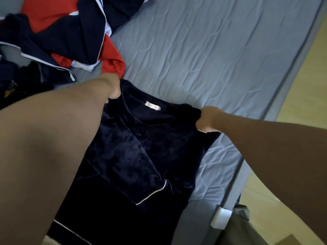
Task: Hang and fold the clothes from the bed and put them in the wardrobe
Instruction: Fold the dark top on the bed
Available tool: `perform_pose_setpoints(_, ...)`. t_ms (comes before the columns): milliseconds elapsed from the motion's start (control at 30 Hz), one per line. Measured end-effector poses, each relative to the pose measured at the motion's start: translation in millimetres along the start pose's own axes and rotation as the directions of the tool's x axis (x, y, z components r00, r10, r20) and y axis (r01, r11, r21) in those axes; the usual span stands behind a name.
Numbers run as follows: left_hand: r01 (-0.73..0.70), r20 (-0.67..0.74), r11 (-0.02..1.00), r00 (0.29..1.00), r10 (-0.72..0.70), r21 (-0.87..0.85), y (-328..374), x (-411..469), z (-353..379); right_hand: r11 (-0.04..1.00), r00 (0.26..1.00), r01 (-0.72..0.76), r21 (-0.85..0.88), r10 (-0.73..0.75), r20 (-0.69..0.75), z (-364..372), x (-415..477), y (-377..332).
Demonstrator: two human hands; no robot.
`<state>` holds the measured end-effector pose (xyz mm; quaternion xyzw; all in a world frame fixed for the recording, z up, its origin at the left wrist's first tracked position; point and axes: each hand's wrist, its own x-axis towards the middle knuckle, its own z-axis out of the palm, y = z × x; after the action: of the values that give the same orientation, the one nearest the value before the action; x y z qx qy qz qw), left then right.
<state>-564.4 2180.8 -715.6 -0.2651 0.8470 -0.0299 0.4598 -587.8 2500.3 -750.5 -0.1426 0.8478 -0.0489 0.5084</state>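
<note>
While the navy velvet top (141, 147) lies front up on the bed (194, 50), neckline away from the person, the left grip (113, 89) pinches one shoulder. The right grip (207, 121) is clenched round the other shoulder, fingers curled into the fabric. One sleeve (134, 165) is laid across the body, its white-piped cuff (152, 193) toward the hem.

The step in hand looks like squaring the top before folding it. To do it well, both grips should pull apart evenly, so the shoulder line goes taut and the label (152, 105) sits midway between them. A lopsided tug would skew the neckline.

The plush cloth probably slides easily on the quilted mattress cover, so lifting a little and lowering it flat should smooth it better than dragging. The crossed sleeve needs watching so it does not slip out.

The heap of red and navy clothes (62, 32) lies just beyond the left grip, so the fold should be kept apart from it. The wardrobe is not in view.
</note>
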Motion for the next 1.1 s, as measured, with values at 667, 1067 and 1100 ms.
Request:
perform_pose_setpoints(667, -0.377, -0.624, 0.904, 0.761, 0.179, -0.200, 25, -80, -63, 0.980, 0.987, 0.011, -0.201, -0.043, -0.154, -47, -140, 16)
perform_pose_setpoints(1067, -0.360, -0.574, 0.933, 0.768, 0.283, -0.023, -182, -166, 176, 0.884, 0.923, 0.295, -0.363, -0.164, 0.349, 200, -214, -107)
perform_pose_setpoints(1100, -0.349, -0.562, 0.936, 0.781, 0.271, -0.034, -191, -170, 197, 0.880, 0.919, 0.289, -0.377, -0.146, 0.365, 215, -213, -112)
